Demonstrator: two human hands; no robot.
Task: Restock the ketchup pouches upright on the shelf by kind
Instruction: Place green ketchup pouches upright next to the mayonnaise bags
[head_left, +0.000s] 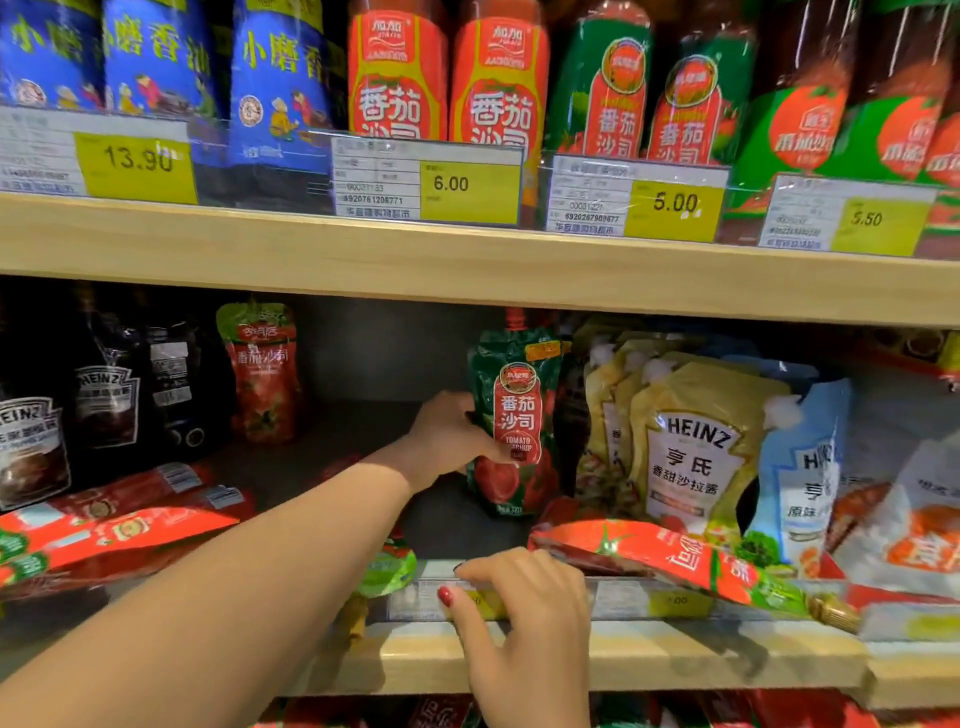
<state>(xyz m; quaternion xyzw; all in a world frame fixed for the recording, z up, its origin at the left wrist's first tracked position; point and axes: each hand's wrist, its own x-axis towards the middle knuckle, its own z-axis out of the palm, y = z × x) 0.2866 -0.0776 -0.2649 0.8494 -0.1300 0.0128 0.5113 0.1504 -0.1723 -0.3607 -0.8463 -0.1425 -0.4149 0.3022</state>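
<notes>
My left hand (449, 434) grips the left side of a green-and-red ketchup pouch (519, 415) standing upright deep on the lower shelf (675, 660). My right hand (524, 618) rests on the shelf's front edge over the price strip, holding nothing. A red ketchup pouch (670, 558) lies flat at the front, just right of my right hand. Another red-and-green pouch (265, 369) stands upright at the back left. Several red pouches (119, 525) lie flat at the left front.
Dark Heinz pouches (104, 405) stand at the far left. Yellow Heinz salad dressing pouches (696, 457) and pale blue ones (805, 478) stand to the right. The upper shelf (467, 260) holds ketchup bottles and price tags. Bare dark shelf floor lies between the upright pouches.
</notes>
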